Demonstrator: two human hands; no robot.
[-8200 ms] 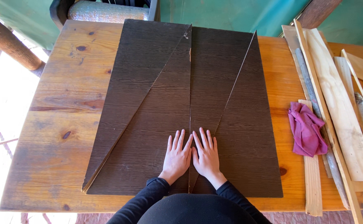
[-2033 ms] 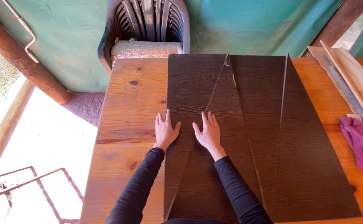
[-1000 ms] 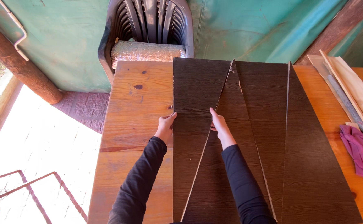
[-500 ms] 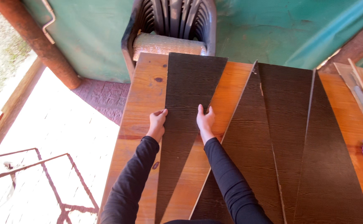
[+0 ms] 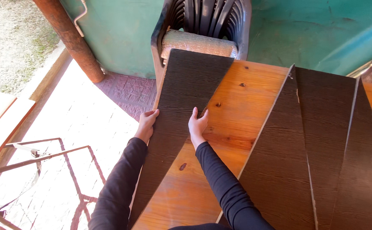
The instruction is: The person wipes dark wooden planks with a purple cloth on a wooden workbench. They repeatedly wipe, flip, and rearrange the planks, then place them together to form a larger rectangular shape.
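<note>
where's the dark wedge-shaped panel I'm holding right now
In the head view, the dark wedge panel lies along the table's left edge, gripped between the left hand and right hand, its wide end by the plastic chairs.

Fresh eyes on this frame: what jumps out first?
A long dark wood-grain panel, wedge-shaped, lies slanted along the left edge of the orange wooden table, gripped on either side by the left hand and right hand. To the right, more dark wedge panels lie flat side by side on the table. Behind the table's far edge stands a stack of dark plastic chairs against a green wall.
</note>
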